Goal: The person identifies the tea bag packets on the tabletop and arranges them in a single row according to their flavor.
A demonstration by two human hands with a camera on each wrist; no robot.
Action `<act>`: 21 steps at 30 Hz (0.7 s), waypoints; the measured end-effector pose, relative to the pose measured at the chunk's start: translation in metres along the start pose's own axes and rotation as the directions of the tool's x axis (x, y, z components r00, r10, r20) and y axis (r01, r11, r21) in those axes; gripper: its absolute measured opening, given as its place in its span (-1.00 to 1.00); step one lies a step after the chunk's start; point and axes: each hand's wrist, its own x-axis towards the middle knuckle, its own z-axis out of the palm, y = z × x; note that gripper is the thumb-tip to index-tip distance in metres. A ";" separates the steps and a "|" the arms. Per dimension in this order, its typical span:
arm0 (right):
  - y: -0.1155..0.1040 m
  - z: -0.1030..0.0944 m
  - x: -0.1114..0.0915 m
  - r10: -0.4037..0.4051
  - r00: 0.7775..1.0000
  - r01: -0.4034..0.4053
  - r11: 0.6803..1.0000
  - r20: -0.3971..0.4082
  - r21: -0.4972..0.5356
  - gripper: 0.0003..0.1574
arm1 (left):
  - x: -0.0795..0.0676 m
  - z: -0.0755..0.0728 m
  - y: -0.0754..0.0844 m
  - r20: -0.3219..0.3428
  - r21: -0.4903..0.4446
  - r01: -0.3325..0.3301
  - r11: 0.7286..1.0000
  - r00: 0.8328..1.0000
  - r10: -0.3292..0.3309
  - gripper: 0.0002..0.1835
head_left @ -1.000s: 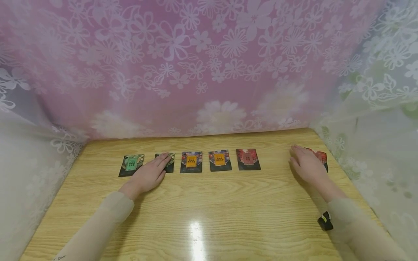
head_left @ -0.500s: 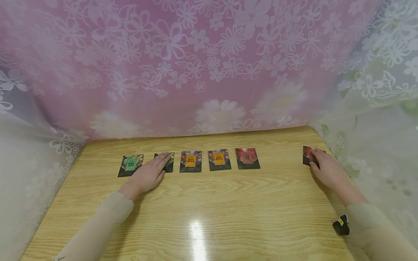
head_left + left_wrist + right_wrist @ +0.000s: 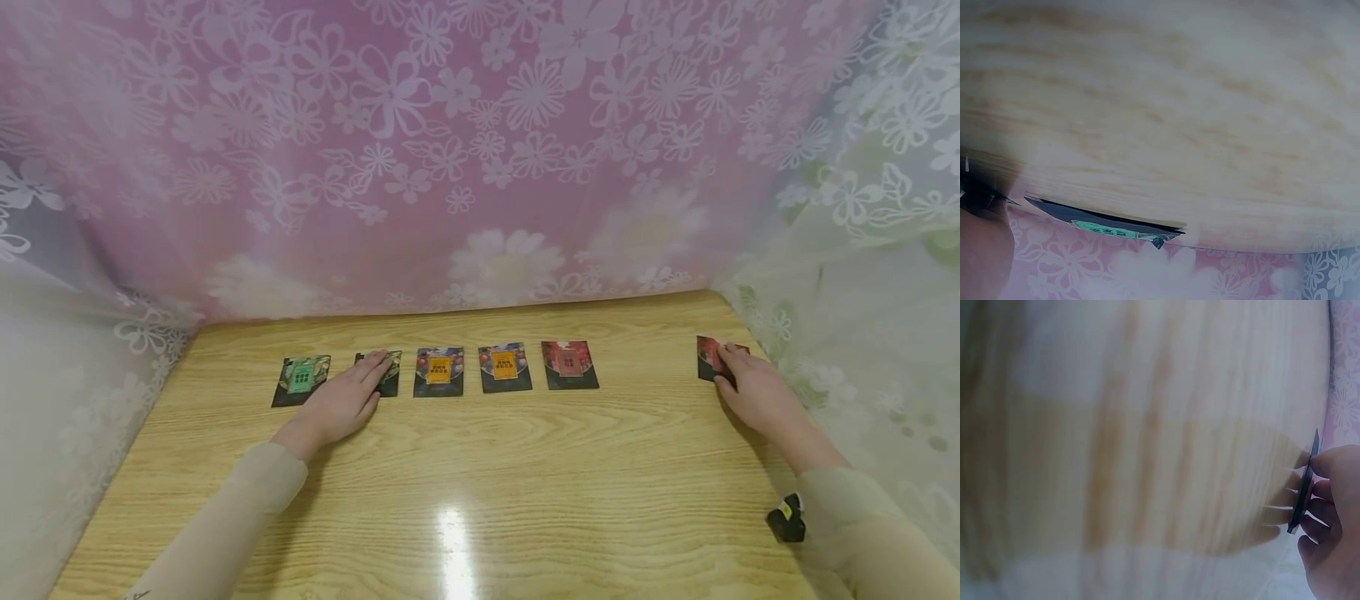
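Note:
Flat sachets lie in a row along the far part of the wooden table. My left hand (image 3: pixel 341 404) rests with extended fingers on a green-and-black sachet (image 3: pixel 390 379), covering most of it. Left of that hand is another green-labelled sachet (image 3: pixel 300 380), also visible in the left wrist view. At the far right, my right hand (image 3: pixel 765 400) holds a red-and-black sachet (image 3: pixel 707 360) between thumb and fingers. In the right wrist view this sachet (image 3: pixel 1304 487) shows edge-on, slightly above the tabletop, with the hand's shadow beneath.
Two orange-labelled sachets (image 3: pixel 438 372) (image 3: pixel 506 367) and a red-labelled sachet (image 3: pixel 570 365) lie between my hands. A small black object (image 3: pixel 786 518) sits by the right sleeve. Pink floral cloth (image 3: pixel 480 167) hangs behind the table (image 3: pixel 525 483), with pale cloth at both sides.
My right hand has moved right onto the red sachet at the far right and taken hold of it; the sachet has shifted slightly left. The left hand stays in place.

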 end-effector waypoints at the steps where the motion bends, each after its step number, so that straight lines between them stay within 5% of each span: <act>1: 0.000 0.000 0.000 0.002 1.000 -0.002 1.000 0.002 -0.003 -0.23 | 0.000 0.000 0.000 -0.002 0.001 -0.002 1.000 1.000 0.002 -0.34; 21: -0.038 0.005 0.011 -0.066 0.998 0.066 0.998 0.012 0.013 -0.22 | 0.000 0.001 -0.002 0.000 -0.003 -0.004 1.000 1.000 0.004 -0.33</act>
